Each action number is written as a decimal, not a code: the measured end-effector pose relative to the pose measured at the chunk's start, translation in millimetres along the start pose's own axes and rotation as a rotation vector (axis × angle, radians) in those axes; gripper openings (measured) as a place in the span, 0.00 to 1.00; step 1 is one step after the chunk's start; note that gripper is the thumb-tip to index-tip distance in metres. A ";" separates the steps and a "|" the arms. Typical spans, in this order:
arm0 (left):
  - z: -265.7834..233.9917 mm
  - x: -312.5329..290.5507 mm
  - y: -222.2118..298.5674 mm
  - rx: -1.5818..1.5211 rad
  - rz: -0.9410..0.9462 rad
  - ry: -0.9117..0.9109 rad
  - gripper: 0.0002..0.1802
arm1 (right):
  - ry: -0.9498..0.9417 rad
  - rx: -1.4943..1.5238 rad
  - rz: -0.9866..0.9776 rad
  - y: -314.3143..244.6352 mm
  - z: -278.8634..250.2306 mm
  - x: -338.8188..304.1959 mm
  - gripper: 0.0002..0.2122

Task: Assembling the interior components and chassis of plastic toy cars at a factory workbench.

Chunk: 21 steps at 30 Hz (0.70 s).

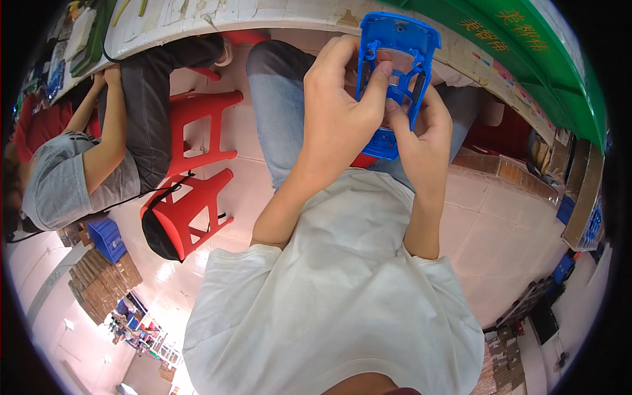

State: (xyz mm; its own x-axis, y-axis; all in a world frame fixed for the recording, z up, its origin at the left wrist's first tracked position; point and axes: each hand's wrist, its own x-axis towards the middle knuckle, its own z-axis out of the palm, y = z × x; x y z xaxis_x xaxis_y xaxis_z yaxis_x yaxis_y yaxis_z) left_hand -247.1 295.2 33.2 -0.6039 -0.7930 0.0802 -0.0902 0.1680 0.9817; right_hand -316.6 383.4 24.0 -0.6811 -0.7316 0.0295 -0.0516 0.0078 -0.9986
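Note:
A blue plastic shell (399, 34), shaped like a toy car body with cut-out openings, is held up over my lap near the table edge. My left hand (345, 99) grips its left side, the thumb reaching across the openings in the middle. On the lower right, my right hand (421, 131) is closed round the other edge, its thumb pressed to the inner side. Both thumbs lie close together on the shell. Whether a small part sits under the thumbs is hidden.
A white table edge (276, 14) curves along the top, with a large green tray (513, 46) at its right. To the left, a person in a grey shirt (62, 181) sits at the same table. Red plastic stools (204, 125) stand between us. Cardboard boxes (104, 280) are stacked at lower left.

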 end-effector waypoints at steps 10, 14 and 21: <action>10.8 -24.4 -6.7 -0.362 -0.059 0.070 0.38 | 0.094 -0.517 -0.243 -15.0 10.8 -13.8 0.18; -7.7 -18.1 -5.9 -0.746 -0.026 0.003 0.33 | -0.232 -0.426 -0.407 -44.1 -16.5 -18.1 0.25; -14.1 -23.1 3.9 -0.907 -0.114 -0.243 0.38 | 0.057 -0.529 -0.801 -46.9 -27.3 0.7 0.35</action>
State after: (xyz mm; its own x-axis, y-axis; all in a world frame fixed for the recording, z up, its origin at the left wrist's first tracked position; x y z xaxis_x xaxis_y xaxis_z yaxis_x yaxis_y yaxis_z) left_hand -222.4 305.9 37.6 -0.7869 -0.6159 0.0376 0.4300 -0.5036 0.7493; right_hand -334.6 401.1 72.0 -0.3338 -0.6192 0.7108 -0.8305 -0.1635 -0.5325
